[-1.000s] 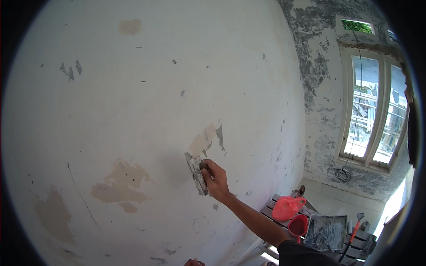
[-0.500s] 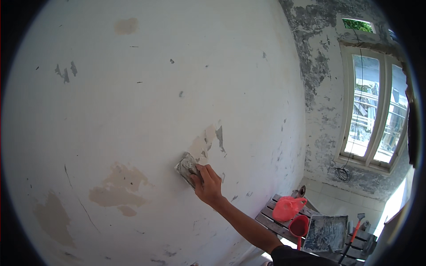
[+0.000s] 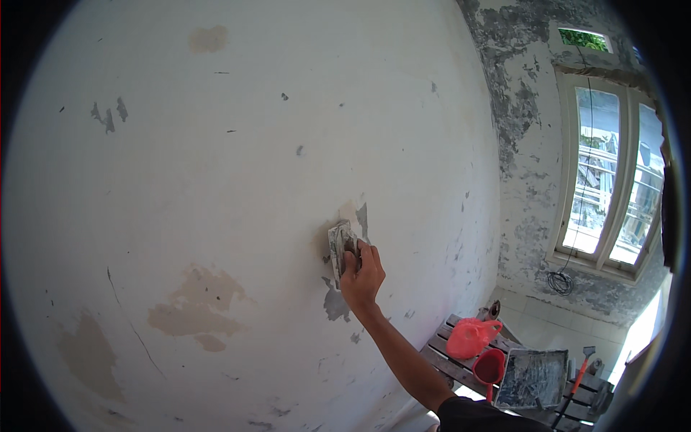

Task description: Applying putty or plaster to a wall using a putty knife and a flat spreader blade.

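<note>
My right hand (image 3: 364,277) is closed around a plastering trowel (image 3: 341,252), its rectangular blade smeared with grey and white compound. The trowel is at the white wall (image 3: 237,173), tilted with its face turned partly away; whether its whole edge touches is hard to see. Just above and beside the blade is a beige filled patch (image 3: 348,211), next to a bare grey patch (image 3: 363,222). Another grey patch (image 3: 336,302) shows below the trowel, left of my wrist. My left hand is out of the picture.
A slatted wooden bench (image 3: 439,353) at the lower right bears a red plastic bag (image 3: 471,338), a red dipper (image 3: 489,367), a putty-smeared tray (image 3: 533,380) and an orange-handled scraper (image 3: 581,371). Beyond it are a window (image 3: 596,165) and a coiled cable (image 3: 559,282).
My right hand has moved the trowel right and slightly up along the wall, turning the blade more edge-on. The grey patch below it has come into sight.
</note>
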Tool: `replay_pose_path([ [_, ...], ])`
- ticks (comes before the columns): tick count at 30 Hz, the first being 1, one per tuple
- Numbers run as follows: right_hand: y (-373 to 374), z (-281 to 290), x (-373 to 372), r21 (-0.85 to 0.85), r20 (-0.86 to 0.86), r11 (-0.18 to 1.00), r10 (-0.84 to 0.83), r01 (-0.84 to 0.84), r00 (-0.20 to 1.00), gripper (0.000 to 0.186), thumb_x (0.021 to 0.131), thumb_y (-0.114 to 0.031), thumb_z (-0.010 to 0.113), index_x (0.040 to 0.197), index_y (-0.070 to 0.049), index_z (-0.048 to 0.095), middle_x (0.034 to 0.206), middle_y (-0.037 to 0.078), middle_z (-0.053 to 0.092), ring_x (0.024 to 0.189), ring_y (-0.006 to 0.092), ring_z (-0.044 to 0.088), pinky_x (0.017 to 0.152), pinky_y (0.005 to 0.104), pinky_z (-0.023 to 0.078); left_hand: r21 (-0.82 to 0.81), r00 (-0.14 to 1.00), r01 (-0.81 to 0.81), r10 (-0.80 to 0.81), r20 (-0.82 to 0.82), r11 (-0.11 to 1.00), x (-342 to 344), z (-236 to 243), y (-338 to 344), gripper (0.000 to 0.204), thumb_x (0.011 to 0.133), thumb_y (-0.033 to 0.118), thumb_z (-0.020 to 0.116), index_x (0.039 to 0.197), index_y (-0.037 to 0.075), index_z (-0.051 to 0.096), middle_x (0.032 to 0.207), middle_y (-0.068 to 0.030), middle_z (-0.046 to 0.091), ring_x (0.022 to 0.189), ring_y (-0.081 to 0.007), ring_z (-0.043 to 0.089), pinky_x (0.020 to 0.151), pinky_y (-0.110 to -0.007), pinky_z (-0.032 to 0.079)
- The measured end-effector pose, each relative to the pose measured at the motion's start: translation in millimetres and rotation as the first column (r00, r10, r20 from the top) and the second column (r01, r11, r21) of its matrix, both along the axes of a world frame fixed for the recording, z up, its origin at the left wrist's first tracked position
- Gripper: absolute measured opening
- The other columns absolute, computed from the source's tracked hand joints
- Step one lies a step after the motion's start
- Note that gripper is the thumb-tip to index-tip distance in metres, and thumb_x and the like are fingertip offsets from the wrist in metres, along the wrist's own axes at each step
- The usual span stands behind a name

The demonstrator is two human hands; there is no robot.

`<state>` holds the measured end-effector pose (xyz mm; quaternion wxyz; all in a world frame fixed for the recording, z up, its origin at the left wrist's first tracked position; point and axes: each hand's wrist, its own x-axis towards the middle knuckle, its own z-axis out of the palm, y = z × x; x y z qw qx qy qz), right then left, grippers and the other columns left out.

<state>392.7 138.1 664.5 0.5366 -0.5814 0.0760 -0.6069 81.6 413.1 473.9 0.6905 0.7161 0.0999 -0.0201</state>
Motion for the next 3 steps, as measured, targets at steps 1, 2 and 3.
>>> replay_pose_path([
  [1, 6, 5, -2, 0.004, -0.012, 1.000, -0.014, 0.014, 1.000, 0.025, 0.086, -0.004, 0.062, 0.111, 0.003, 0.060, 0.091, 0.017, 0.060, 0.079, 0.0350, 0.062, 0.067, 0.0402, 0.050, 0.013, 1.000, -0.009, 0.009, 0.002, 1.000, 1, 5, 0, 0.033, 0.098, 0.028, 0.055, 0.079, 0.002, 0.061, 0.073, -0.0075, 0.061, 0.070, -0.0190, 0.061, 0.071, -0.035, 0.050],
  [2, 13, 9, -5, 0.004, -0.017, 1.000, -0.015, 0.015, 1.000, 0.025, 0.086, -0.004, 0.062, 0.111, 0.003, 0.060, 0.091, 0.017, 0.060, 0.079, 0.0350, 0.062, 0.067, 0.0402, 0.050, 0.027, 1.000, -0.018, 0.018, 0.003, 0.999, 6, 17, -4, 0.032, 0.098, 0.028, 0.056, 0.079, 0.003, 0.061, 0.073, -0.0075, 0.061, 0.071, -0.0190, 0.061, 0.072, -0.035, 0.050],
  [3, 19, 11, -9, -0.002, -0.032, 0.999, 0.035, -0.036, 0.999, 0.027, 0.086, -0.004, 0.063, 0.112, 0.003, 0.060, 0.092, 0.018, 0.059, 0.079, 0.0356, 0.063, 0.067, 0.0402, 0.051, 0.028, 1.000, -0.016, 0.016, -0.003, 0.999, 4, 17, -4, 0.032, 0.098, 0.028, 0.056, 0.079, 0.003, 0.061, 0.073, -0.0075, 0.061, 0.071, -0.0190, 0.061, 0.072, -0.035, 0.050],
])
